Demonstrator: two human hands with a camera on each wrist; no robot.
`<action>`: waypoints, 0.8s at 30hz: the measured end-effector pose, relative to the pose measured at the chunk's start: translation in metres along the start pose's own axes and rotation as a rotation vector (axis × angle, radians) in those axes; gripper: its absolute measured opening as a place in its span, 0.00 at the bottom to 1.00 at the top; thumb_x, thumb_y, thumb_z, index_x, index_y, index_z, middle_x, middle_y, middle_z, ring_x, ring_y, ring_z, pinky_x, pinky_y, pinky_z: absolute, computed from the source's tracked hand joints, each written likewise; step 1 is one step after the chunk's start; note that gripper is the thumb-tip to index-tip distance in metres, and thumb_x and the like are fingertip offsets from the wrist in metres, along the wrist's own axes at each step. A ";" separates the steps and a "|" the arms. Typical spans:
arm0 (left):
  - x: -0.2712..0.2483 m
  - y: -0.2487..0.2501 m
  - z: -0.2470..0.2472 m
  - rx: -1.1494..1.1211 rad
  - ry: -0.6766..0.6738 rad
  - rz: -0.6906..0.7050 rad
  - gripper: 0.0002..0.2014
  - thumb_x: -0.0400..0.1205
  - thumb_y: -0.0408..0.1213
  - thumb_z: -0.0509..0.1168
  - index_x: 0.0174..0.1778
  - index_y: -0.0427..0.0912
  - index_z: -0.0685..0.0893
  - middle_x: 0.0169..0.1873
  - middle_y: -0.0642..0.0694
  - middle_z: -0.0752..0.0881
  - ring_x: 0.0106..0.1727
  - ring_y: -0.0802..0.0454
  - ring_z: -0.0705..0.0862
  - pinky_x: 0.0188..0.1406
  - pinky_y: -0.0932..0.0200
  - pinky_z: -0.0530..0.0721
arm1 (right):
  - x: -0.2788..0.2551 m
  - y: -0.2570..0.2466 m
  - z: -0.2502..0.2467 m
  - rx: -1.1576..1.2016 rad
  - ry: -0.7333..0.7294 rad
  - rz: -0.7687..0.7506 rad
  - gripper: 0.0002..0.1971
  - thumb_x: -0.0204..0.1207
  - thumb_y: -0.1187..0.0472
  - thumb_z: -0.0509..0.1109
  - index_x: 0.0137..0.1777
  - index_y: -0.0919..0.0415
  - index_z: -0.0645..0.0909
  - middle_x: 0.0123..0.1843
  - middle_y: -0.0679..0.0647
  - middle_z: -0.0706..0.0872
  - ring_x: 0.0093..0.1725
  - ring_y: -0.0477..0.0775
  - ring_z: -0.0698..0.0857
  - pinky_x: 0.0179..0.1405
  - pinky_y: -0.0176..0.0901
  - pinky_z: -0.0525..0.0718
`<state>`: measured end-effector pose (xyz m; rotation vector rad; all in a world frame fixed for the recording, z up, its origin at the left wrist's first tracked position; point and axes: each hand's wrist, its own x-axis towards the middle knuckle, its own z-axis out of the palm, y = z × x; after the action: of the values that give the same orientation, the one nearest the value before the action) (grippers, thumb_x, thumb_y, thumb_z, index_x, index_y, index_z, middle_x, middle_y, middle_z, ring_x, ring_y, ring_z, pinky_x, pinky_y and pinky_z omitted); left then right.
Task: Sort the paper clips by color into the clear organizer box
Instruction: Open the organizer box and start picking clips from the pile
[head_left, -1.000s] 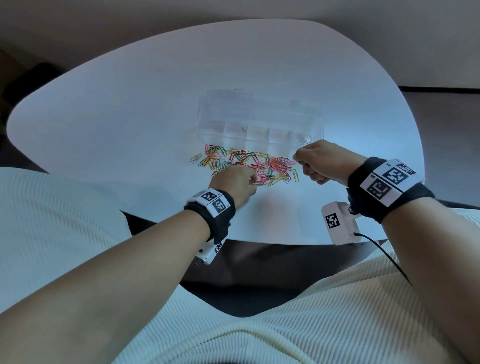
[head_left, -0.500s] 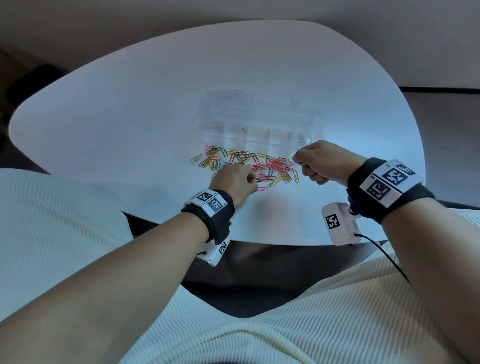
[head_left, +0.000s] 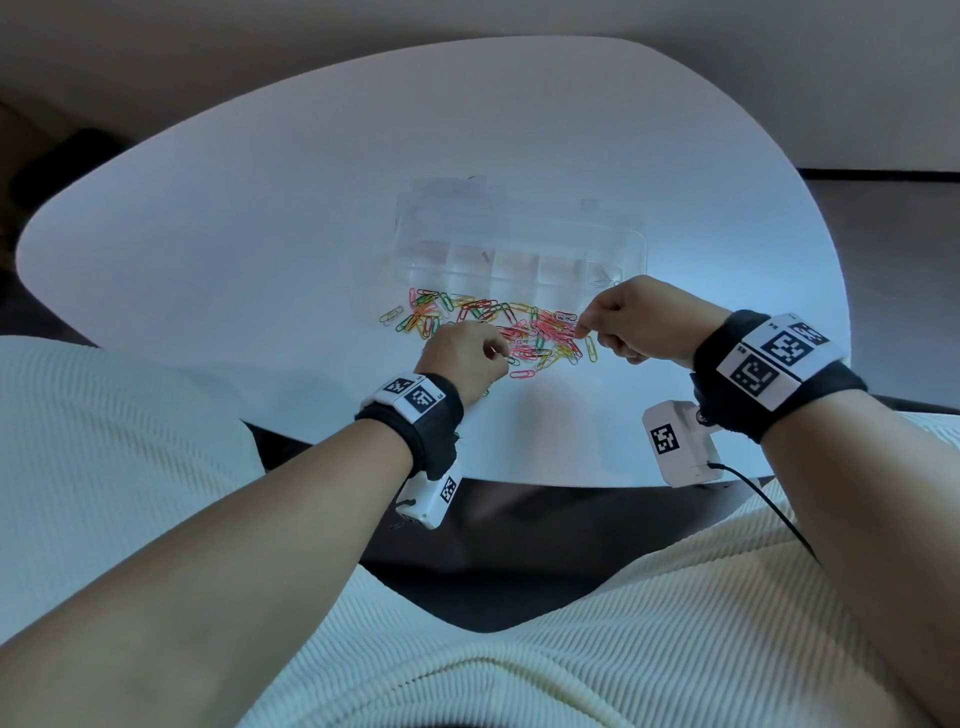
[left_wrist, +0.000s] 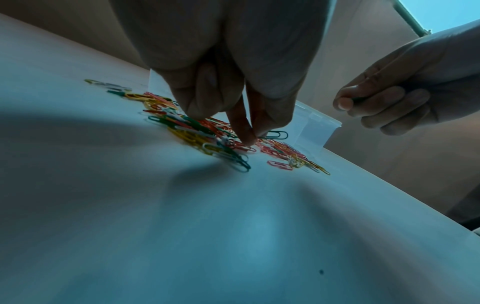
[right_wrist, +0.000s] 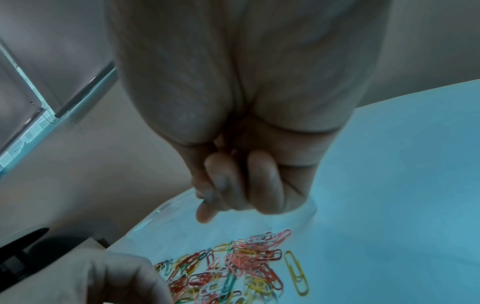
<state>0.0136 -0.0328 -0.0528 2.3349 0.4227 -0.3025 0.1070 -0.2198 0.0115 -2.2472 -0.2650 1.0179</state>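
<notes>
A heap of mixed paper clips (head_left: 498, 332) in red, pink, yellow, green and white lies on the white table (head_left: 260, 234), just in front of the clear organizer box (head_left: 519, 244). My left hand (head_left: 498, 356) reaches down into the near side of the heap. In the left wrist view its thumb and forefinger (left_wrist: 250, 137) pinch a blue-green clip (left_wrist: 275, 134) at the heap (left_wrist: 197, 131). My right hand (head_left: 584, 328) hovers over the heap's right end with curled fingers. A thin green clip (left_wrist: 359, 99) shows between its thumb and fingers.
The box's lid lies open behind it. Its rightmost front compartment (head_left: 602, 275) holds a few pale clips. One yellow clip (right_wrist: 296, 273) lies apart at the right of the heap. Bare table stretches left, right and beyond the box. The table's near edge is by my wrists.
Both hands stay almost in place. The left hand has edged slightly left at the heap, and the right hand's fingertips have come a little left and down from the box's corner.
</notes>
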 end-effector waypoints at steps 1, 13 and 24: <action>0.000 0.000 0.000 0.000 -0.002 -0.013 0.05 0.74 0.34 0.68 0.41 0.46 0.89 0.40 0.49 0.89 0.44 0.50 0.86 0.49 0.55 0.87 | 0.000 0.000 0.000 -0.008 -0.001 -0.003 0.13 0.83 0.62 0.64 0.43 0.66 0.87 0.28 0.55 0.76 0.24 0.52 0.70 0.25 0.39 0.73; -0.001 0.009 -0.005 -0.170 0.074 -0.031 0.02 0.70 0.30 0.72 0.34 0.40 0.87 0.36 0.49 0.88 0.39 0.54 0.84 0.39 0.62 0.82 | 0.006 0.002 -0.001 0.196 0.076 -0.006 0.14 0.83 0.71 0.57 0.46 0.63 0.84 0.32 0.54 0.84 0.25 0.50 0.73 0.26 0.37 0.72; -0.001 0.009 -0.002 -0.264 0.014 -0.067 0.09 0.71 0.32 0.71 0.31 0.54 0.87 0.37 0.51 0.89 0.42 0.53 0.87 0.48 0.53 0.88 | 0.008 0.002 -0.004 0.243 0.115 -0.015 0.18 0.81 0.74 0.54 0.45 0.61 0.85 0.37 0.56 0.85 0.26 0.50 0.77 0.27 0.38 0.74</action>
<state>0.0163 -0.0375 -0.0452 2.0696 0.5164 -0.2465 0.1146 -0.2197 0.0075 -2.0702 -0.1016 0.8603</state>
